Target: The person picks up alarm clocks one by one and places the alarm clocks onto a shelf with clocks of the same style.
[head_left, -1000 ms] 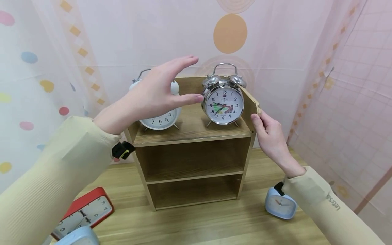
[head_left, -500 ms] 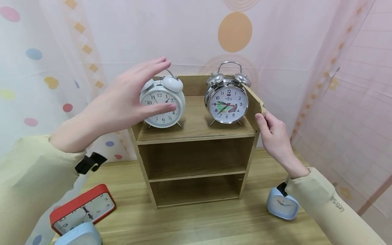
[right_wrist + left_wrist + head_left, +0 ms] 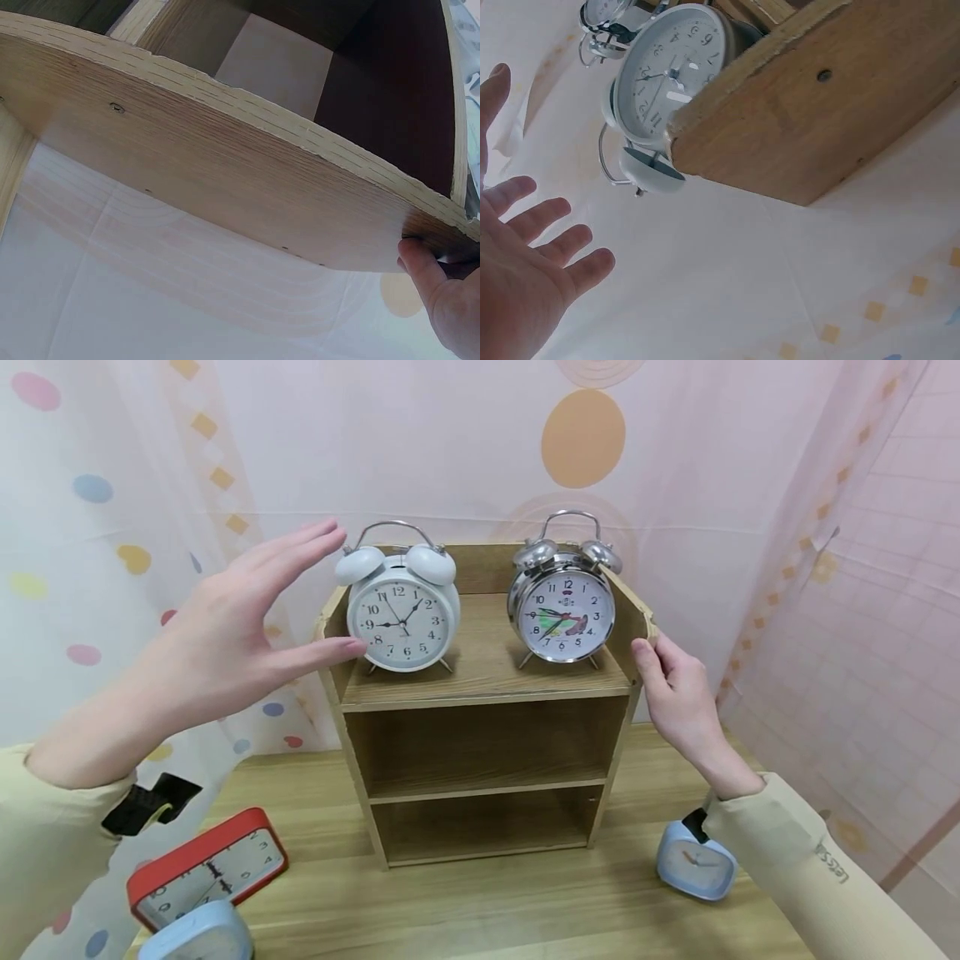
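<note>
My left hand hovers left of the white twin-bell alarm clock, fingers spread and holding nothing. In the left wrist view its fingers stand apart from that clock and the shelf's side panel. My right hand grips the upper right side edge of the small wooden shelf, thumb toward the front. In the right wrist view a finger lies against the side panel's outer face. A silver twin-bell alarm clock stands on the top board, right of the white one.
On the table, a red rectangular clock lies at the left with a light blue clock in front of it. Another small blue clock sits at the right, near my right sleeve. A patterned curtain hangs behind the shelf.
My left hand has moved left, away from the white alarm clock, whose face is now uncovered. My right hand keeps its grip on the shelf edge. The view has shifted slightly.
</note>
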A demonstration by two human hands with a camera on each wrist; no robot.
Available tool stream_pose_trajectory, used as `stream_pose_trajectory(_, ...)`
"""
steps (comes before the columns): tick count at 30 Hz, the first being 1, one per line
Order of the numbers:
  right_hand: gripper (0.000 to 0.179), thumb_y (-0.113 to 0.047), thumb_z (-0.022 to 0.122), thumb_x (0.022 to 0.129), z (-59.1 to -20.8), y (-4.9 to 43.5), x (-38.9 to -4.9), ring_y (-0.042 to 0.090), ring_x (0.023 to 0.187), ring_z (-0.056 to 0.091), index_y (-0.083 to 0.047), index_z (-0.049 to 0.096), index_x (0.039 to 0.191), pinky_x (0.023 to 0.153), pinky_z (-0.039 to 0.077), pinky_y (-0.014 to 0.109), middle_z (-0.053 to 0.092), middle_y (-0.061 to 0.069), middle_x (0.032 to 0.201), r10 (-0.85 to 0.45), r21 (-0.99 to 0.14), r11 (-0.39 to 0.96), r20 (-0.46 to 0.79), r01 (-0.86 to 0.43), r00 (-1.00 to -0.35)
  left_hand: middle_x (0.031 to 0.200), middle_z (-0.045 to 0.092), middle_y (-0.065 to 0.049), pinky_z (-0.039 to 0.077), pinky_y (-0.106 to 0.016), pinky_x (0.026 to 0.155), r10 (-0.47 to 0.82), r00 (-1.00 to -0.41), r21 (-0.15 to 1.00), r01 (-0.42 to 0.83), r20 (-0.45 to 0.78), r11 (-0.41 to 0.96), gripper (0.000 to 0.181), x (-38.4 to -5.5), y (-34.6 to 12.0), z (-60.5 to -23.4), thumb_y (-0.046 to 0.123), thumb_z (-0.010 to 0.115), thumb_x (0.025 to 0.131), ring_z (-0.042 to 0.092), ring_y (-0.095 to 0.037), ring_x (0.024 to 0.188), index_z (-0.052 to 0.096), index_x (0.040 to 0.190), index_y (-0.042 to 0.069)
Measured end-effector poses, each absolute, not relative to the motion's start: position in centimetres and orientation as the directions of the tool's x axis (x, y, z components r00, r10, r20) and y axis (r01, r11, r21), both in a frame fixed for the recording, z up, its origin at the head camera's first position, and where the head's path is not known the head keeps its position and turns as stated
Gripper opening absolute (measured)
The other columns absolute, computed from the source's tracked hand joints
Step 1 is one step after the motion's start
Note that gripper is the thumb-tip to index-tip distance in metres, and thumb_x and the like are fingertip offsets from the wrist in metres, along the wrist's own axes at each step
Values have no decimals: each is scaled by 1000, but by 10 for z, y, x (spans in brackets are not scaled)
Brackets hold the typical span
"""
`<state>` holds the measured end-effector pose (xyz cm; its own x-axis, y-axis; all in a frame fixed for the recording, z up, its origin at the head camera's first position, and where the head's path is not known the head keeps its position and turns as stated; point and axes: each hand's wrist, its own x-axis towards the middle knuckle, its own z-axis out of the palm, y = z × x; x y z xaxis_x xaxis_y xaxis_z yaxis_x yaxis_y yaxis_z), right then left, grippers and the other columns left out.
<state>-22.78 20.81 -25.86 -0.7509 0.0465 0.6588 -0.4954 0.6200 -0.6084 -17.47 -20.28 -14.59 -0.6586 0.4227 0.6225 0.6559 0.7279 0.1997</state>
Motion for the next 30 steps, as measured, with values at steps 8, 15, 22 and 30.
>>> stream_pose_trajectory(8,35,-25,50,112,-261,206,-230,6,59,35,0,63,92,53,30,25,35,-1,66,61,-598,628,676,-498,-735,172,37,-8,25,-65,130,376,-698,230,610,610,758,98,-170,-224,-158,18,92,80,32,-38,160,40,163,25)
stream_pose_trajectory(15,38,-27,50,112,-262,204,-229,4,55,32,-1,57,85,50,28,25,34,-2,64,56,-604,614,675,-508,-736,171,38,-10,22,-63,131,310,-734,291,565,604,772,98,-165,-249,-176,18,92,80,31,-38,161,40,163,25)
stream_pose_trajectory(22,41,-26,52,112,-262,206,-227,3,54,30,-2,50,78,50,26,25,31,-6,61,69,-608,613,677,-505,-732,170,41,-5,23,-20,132,291,-734,247,529,614,812,100,-162,-272,-196,21,93,80,36,-23,159,39,163,32)
stream_pose_trajectory(30,41,-28,52,112,-264,207,-228,3,54,32,-2,53,80,50,27,25,32,-7,61,76,-611,620,671,-492,-738,167,44,-13,17,3,114,254,-766,265,481,591,836,101,-160,-296,-222,19,94,77,37,-20,156,41,162,29)
